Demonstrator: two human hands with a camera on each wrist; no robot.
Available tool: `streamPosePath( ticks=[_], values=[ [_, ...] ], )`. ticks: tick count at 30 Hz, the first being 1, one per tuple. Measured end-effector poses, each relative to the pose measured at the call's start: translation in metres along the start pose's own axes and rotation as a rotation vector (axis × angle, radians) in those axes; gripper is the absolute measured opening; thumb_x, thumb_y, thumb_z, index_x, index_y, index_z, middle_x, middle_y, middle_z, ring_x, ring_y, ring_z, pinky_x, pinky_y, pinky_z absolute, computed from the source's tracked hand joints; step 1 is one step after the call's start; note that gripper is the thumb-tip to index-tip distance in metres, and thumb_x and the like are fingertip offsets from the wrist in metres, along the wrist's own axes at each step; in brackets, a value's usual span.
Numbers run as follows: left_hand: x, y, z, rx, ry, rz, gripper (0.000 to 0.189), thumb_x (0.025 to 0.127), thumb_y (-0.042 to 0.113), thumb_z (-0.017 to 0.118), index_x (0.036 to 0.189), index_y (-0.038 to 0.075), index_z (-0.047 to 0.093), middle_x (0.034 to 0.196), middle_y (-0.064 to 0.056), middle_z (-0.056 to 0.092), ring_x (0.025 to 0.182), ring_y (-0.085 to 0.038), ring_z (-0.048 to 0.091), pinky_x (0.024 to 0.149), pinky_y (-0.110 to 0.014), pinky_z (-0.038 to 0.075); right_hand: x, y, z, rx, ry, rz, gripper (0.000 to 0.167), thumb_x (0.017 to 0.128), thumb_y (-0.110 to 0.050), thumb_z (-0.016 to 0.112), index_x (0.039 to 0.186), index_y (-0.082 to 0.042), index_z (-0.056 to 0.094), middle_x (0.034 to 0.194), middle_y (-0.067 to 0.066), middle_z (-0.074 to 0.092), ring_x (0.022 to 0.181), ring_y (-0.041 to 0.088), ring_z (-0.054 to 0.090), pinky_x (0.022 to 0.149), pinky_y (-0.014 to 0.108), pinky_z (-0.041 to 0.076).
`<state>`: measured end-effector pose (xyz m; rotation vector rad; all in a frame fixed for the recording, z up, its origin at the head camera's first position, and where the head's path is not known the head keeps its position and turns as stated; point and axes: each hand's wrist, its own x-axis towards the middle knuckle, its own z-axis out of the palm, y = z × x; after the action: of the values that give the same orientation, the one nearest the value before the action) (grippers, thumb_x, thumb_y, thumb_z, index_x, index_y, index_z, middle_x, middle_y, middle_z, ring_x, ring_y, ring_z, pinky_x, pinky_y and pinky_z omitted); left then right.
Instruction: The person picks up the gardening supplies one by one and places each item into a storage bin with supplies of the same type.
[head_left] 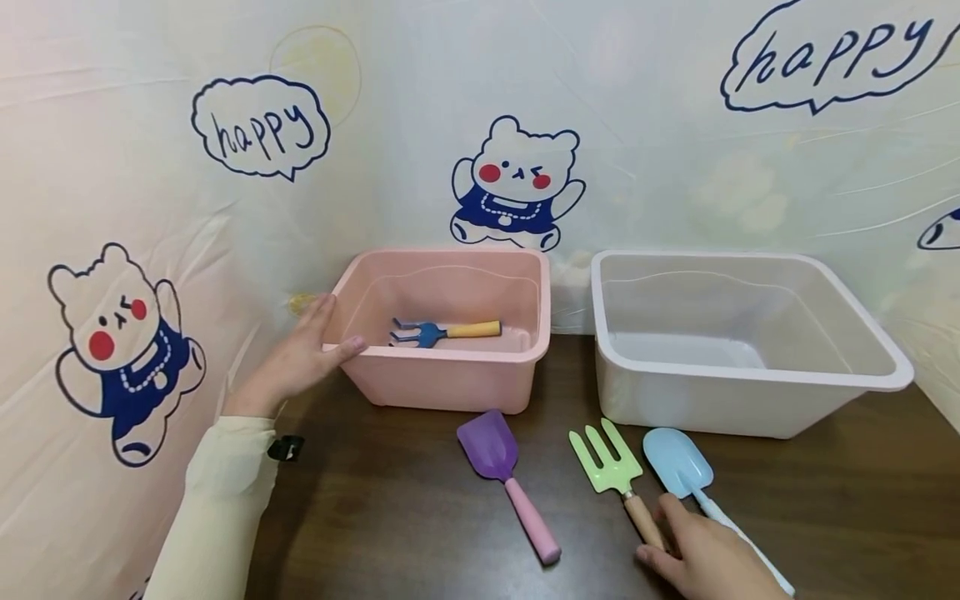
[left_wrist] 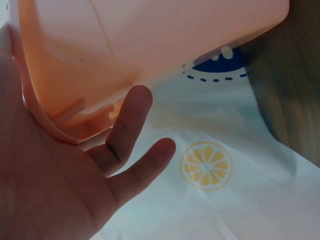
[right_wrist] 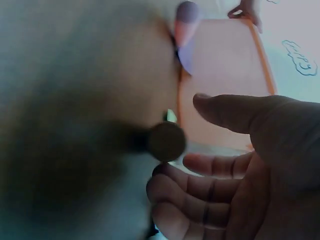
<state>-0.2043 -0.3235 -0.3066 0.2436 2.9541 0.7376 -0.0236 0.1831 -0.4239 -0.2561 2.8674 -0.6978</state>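
My left hand (head_left: 303, 358) grips the left rim of a pink plastic tub (head_left: 442, 379), thumb over the front edge. The left wrist view shows its fingers (left_wrist: 131, 120) along the tub's outer side. Inside the tub lies a small blue hand rake (head_left: 427, 335) with a yellow handle. My right hand (head_left: 712, 554) is at the wooden handle of a green garden fork (head_left: 615, 471), which lies on the table. In the right wrist view the handle's round end (right_wrist: 167, 142) sits between the spread thumb and the fingers, with a gap on the thumb side.
A purple shovel (head_left: 491, 450) with a pink handle lies left of the fork. A light blue shovel (head_left: 678, 458) lies to its right, partly behind my right hand. A larger white tub (head_left: 690, 408) stands at the back right. Printed cloth (head_left: 405, 125) hangs behind and at the left.
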Motion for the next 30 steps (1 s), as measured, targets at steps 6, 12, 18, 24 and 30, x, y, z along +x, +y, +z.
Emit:
streamPosePath(
  ticks=[6, 12, 18, 24, 30],
  values=[
    [0.000, 0.001, 0.000, -0.001, 0.002, -0.002, 0.104, 0.096, 0.064, 0.055, 0.162, 0.012, -0.006, 0.168, -0.010, -0.010, 0.150, -0.046, 0.003, 0.113, -0.067, 0.013, -0.002, 0.006, 0.012, 0.018, -0.113, 0.122, 0.049, 0.079, -0.040, 0.086, 0.095, -0.016, 0.047, 0.066, -0.001, 0.042, 0.052, 0.013, 0.042, 0.051, 0.032, 0.036],
    [-0.002, 0.000, 0.000, -0.013, 0.006, -0.015, 0.105, 0.095, 0.066, 0.055, 0.162, 0.014, -0.007, 0.168, -0.009, -0.010, 0.150, -0.046, 0.003, 0.113, -0.068, 0.013, -0.006, 0.011, 0.017, 0.011, -0.105, 0.096, 0.042, 0.083, -0.033, 0.084, 0.102, -0.014, 0.052, 0.066, -0.003, 0.042, 0.053, 0.010, 0.042, 0.051, 0.032, 0.037],
    [-0.001, 0.001, 0.000, -0.015, 0.005, -0.009, 0.102, 0.097, 0.060, 0.056, 0.162, 0.013, -0.007, 0.168, -0.009, -0.009, 0.150, -0.045, 0.002, 0.114, -0.066, 0.012, -0.010, 0.014, 0.017, -0.021, -0.014, 0.068, 0.034, 0.084, -0.021, 0.084, 0.104, -0.016, 0.058, 0.066, -0.008, 0.044, 0.057, 0.006, 0.042, 0.054, 0.031, 0.040],
    [-0.001, 0.001, 0.000, 0.009, 0.008, -0.011, 0.101, 0.098, 0.060, 0.055, 0.162, 0.011, -0.006, 0.168, -0.012, -0.009, 0.150, -0.046, 0.004, 0.114, -0.066, 0.012, -0.009, 0.013, 0.014, -0.026, 0.041, 0.066, 0.030, 0.087, -0.017, 0.081, 0.112, -0.017, 0.064, 0.076, -0.010, 0.050, 0.066, 0.007, 0.047, 0.061, 0.034, 0.045],
    [-0.001, 0.002, 0.000, 0.008, 0.004, -0.016, 0.104, 0.096, 0.065, 0.054, 0.162, 0.011, -0.006, 0.168, -0.011, -0.009, 0.150, -0.046, 0.003, 0.114, -0.066, 0.012, -0.009, 0.015, 0.013, -0.005, 0.137, 0.002, 0.032, 0.087, -0.016, 0.081, 0.117, -0.012, 0.069, 0.093, -0.008, 0.062, 0.078, 0.010, 0.056, 0.072, 0.039, 0.050]
  ],
)
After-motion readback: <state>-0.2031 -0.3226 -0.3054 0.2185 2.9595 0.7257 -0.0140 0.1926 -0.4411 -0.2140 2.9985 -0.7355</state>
